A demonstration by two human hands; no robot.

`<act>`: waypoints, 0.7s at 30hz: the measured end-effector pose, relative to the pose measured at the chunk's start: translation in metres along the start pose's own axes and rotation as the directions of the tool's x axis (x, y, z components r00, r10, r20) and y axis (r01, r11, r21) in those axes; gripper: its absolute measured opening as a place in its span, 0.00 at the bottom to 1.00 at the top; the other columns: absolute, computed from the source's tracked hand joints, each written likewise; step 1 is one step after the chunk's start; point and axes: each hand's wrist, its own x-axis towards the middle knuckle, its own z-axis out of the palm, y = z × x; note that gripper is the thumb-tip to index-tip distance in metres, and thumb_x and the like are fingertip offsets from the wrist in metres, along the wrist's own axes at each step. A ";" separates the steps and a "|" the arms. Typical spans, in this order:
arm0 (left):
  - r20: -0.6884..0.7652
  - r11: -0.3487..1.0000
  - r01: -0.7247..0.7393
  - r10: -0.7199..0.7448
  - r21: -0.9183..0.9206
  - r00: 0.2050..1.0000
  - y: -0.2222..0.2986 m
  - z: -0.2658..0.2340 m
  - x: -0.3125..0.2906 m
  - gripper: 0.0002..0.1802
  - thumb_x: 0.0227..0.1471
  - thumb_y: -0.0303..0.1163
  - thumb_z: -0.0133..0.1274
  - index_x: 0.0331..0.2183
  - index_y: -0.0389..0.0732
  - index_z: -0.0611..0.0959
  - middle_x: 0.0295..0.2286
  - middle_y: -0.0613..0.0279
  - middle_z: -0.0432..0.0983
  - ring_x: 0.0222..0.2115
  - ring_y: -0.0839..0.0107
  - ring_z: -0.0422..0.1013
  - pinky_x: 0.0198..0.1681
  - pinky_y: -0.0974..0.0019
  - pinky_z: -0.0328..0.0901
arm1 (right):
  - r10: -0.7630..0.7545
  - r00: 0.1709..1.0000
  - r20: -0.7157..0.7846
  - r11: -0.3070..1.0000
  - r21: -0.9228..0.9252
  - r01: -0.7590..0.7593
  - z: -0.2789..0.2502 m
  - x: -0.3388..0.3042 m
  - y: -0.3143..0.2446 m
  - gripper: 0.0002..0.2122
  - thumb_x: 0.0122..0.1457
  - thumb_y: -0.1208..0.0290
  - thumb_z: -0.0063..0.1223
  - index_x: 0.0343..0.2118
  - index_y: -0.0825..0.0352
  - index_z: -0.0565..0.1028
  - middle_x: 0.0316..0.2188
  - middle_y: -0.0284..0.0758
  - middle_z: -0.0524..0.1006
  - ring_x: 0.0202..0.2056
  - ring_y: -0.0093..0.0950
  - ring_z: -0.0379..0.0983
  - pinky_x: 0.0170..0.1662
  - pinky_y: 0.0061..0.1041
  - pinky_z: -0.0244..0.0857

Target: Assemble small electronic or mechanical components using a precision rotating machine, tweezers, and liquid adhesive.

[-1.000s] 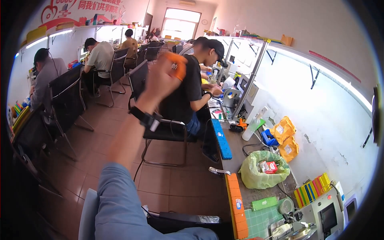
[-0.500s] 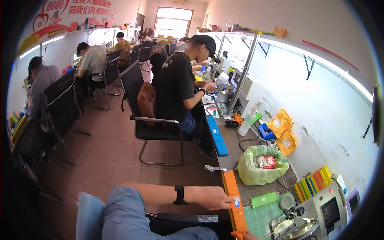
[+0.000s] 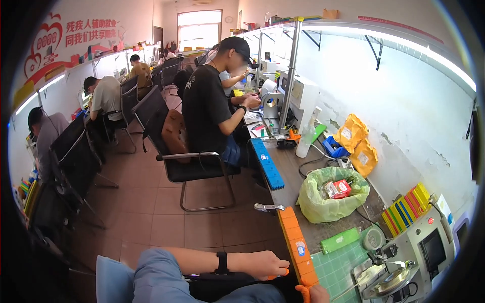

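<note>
My left hand [image 3: 265, 265], a black band at its wrist, is closed just left of the bench edge, above my lap. Something orange shows at its fingertips; whether this is a finger cover or a held thing cannot be made out. A long orange segmented strip [image 3: 292, 230] with a small label runs along the bench edge, a small gap from that hand. At the strip's near end is my right hand [image 3: 319, 294], cut off by the lower edge. Its fingers look curled, with orange at the tips, and what they grip is hidden.
A green cutting mat [image 3: 323, 272] lies right of the strip, beside a machine with a dark screen [image 3: 433, 251]. Farther along stand a lined yellow-green bin [image 3: 321, 214], a blue strip [image 3: 267, 164] and a clear bottle [image 3: 305, 141]. A co-worker [image 3: 212, 101] sits ahead.
My left hand has drawn back from the orange strip's label toward my lap. The view has shifted, and more of my right hand shows at the strip's near end.
</note>
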 end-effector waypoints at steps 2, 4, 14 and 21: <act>0.002 1.000 -0.004 0.004 -0.020 1.000 0.004 0.006 -0.001 0.15 0.48 0.27 0.60 0.40 0.38 0.78 0.34 0.55 0.68 0.27 0.55 0.73 0.28 0.56 0.70 | 0.038 0.999 0.011 0.999 0.015 -0.038 0.000 -0.004 -0.001 0.10 0.68 0.76 0.48 0.45 0.68 0.82 0.40 0.48 0.81 0.44 0.51 0.76 0.48 0.43 0.69; 0.016 0.998 -0.010 0.011 -0.061 1.000 0.008 0.012 -0.002 0.15 0.48 0.28 0.60 0.40 0.39 0.78 0.34 0.55 0.68 0.27 0.55 0.73 0.27 0.56 0.70 | 0.099 0.995 0.025 0.994 0.038 -0.100 -0.003 -0.003 -0.003 0.10 0.68 0.76 0.48 0.44 0.69 0.82 0.40 0.48 0.81 0.44 0.52 0.76 0.48 0.43 0.69; -0.284 0.934 0.288 -0.341 -0.212 0.896 -0.007 -0.020 0.007 0.08 0.44 0.21 0.64 0.31 0.39 0.85 0.28 0.59 0.73 0.18 0.65 0.71 0.20 0.62 0.66 | 0.091 0.994 -0.068 0.993 -0.067 -0.096 0.005 0.005 0.020 0.12 0.57 0.71 0.66 0.44 0.65 0.82 0.42 0.39 0.81 0.44 0.40 0.76 0.55 0.41 0.67; -0.290 0.860 0.434 -0.502 -0.268 0.815 -0.023 -0.013 -0.001 0.14 0.44 0.13 0.64 0.35 0.38 0.85 0.29 0.64 0.74 0.16 0.78 0.64 0.21 0.73 0.58 | 0.042 0.974 -0.225 0.993 -0.101 -0.066 0.006 0.008 0.043 0.12 0.55 0.74 0.67 0.42 0.67 0.83 0.42 0.36 0.82 0.43 0.38 0.76 0.56 0.40 0.67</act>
